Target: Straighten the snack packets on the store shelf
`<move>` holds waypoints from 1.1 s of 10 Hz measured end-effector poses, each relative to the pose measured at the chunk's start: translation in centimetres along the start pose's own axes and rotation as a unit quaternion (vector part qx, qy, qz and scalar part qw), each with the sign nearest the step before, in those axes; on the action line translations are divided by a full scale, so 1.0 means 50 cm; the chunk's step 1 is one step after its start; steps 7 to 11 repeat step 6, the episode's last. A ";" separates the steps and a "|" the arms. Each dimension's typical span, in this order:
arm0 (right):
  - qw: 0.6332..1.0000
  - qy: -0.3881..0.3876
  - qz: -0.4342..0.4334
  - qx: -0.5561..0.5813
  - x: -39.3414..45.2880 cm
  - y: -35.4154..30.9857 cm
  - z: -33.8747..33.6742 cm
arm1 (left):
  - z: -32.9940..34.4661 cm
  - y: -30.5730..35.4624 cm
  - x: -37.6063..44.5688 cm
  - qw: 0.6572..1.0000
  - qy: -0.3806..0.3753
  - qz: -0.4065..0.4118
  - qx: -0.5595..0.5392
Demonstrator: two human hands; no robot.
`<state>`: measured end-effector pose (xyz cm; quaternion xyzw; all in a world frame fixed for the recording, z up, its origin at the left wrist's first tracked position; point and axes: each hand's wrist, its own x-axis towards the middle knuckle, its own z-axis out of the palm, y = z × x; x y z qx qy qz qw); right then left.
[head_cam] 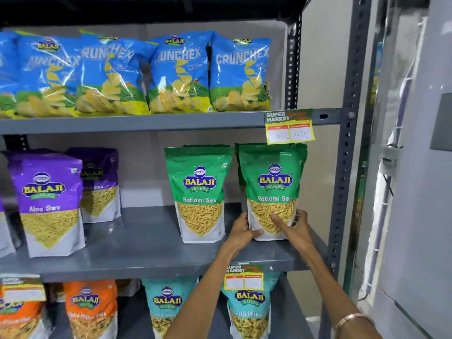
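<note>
A green Ratlami Sev packet (272, 182) stands upright at the right end of the middle shelf (146, 250). My left hand (241, 231) grips its lower left corner, and my right hand (294, 225) holds its lower right side with the thumb across the front. Another green packet is partly hidden behind it. A second green Ratlami Sev packet (199, 192) stands just to the left, upright and untouched. Two purple Aloo Sev packets (50, 204) stand further left, one set back behind the other.
Blue Crunchex chip bags (178, 72) line the top shelf. Orange and teal packets (168, 307) fill the bottom shelf. A yellow price tag (289, 127) hangs from the upper shelf edge. The rack's grey upright post (347, 167) stands right of the held packet.
</note>
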<state>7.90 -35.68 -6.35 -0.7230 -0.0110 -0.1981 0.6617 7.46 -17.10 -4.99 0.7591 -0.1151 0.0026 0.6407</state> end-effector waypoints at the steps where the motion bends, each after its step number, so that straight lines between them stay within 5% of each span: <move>1: 1.000 -0.023 -0.010 -0.012 -0.008 -0.004 0.009 | -0.018 -0.008 -0.012 1.000 0.000 -0.002 0.002; 4: 0.996 -0.023 -0.049 -0.074 -0.050 -0.022 0.008 | -0.025 0.011 -0.062 0.999 0.005 0.020 0.039; 5: 0.976 0.036 -0.134 -0.166 -0.091 -0.029 0.015 | -0.024 -0.002 -0.103 0.992 0.044 0.070 0.099; 6: 0.906 0.117 -0.291 -0.285 -0.148 -0.049 0.030 | -0.046 -0.022 -0.147 0.925 0.150 0.205 0.281; 11: 0.906 0.117 -0.291 -0.285 -0.148 -0.049 0.030 | -0.046 -0.022 -0.147 0.925 0.150 0.205 0.281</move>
